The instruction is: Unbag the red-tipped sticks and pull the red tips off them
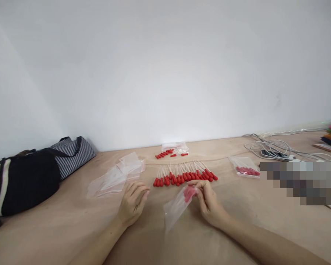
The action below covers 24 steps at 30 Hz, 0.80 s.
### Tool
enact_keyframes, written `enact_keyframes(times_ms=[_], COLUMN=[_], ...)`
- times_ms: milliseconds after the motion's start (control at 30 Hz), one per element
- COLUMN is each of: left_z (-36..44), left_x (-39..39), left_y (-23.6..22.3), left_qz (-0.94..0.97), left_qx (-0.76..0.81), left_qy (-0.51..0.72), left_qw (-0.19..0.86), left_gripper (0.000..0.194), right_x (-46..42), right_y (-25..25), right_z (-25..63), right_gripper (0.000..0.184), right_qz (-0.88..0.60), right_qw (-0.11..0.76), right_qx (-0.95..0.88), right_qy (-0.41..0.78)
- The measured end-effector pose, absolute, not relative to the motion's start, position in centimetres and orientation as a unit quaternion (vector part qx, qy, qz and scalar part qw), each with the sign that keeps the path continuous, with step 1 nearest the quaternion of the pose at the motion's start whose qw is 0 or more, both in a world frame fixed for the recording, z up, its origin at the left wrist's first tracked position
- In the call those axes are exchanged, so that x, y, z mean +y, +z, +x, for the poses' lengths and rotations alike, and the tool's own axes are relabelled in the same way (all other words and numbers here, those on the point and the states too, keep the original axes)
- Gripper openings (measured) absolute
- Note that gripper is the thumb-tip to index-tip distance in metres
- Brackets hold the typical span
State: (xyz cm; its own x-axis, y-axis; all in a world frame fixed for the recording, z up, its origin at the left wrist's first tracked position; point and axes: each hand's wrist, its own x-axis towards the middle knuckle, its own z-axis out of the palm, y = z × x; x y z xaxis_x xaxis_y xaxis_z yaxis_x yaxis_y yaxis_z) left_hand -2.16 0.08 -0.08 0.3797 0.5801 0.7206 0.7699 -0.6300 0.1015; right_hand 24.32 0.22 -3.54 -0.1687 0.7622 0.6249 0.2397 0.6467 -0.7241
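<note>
My right hand (208,202) pinches the top corner of a clear zip bag (174,213) that hangs tilted down to the left. Red rubber bulbs (189,193) show through the plastic beside my fingertips. My left hand (132,202) is apart from the bag, its fingers curled and the thumb tip close to the index fingertip; nothing shows between them. Just beyond both hands lies a row of droppers (182,177), red bulbs toward me and thin clear stems pointing away. Beside my left hand is a loose pile of flat zip bags (113,179).
Farther back lie several loose red bulbs (164,154) and clear stems (182,150). A filled bag of droppers (246,167) is on the right, near tangled cables (260,145) and a dark device (274,154). Black and striped cloth bags (30,182) stand at left; a wall closes the back.
</note>
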Motion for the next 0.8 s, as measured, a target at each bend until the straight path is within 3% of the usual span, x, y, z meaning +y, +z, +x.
enact_keyframes(times_ms=[100, 200, 267, 367, 500, 800], left_z=[-0.3, 1.7, 2.6, 3.0, 2.9, 3.6], left_x=[-0.8, -2.0, -2.8, -3.3, -2.9, -2.3], left_y=[0.5, 1.4, 1.9, 2.1, 1.2, -0.9], left_qz=[-0.837, -0.869, -0.881, -0.881, -0.867, -0.861], left_qx=[-0.415, -0.391, -0.383, -0.405, -0.447, -0.399], left_qy=[-0.356, -0.283, -0.225, -0.162, -0.135, -0.274], left_qw=[0.021, -0.109, -0.162, -0.185, -0.175, -0.159], left_gripper=[0.015, 0.045, 0.07, 0.082, 0.082, 0.06], right_x=[-0.3, -0.2, -0.1, 0.3, 0.9, 1.0], right_y=[-3.2, -2.7, -2.6, -2.7, -2.7, -2.6], right_z=[23.5, 23.6, 23.7, 23.6, 23.1, 21.9], right_gripper=[0.012, 0.016, 0.016, 0.014, 0.007, 0.025], right_qz=[-0.271, -0.223, -0.234, -0.324, -0.418, -0.434], right_qw=[0.447, 0.368, 0.365, 0.39, 0.349, 0.313], right_qx=[-0.816, -0.871, -0.868, -0.821, -0.789, -0.755], right_qy=[0.245, 0.238, 0.241, 0.263, 0.285, 0.379])
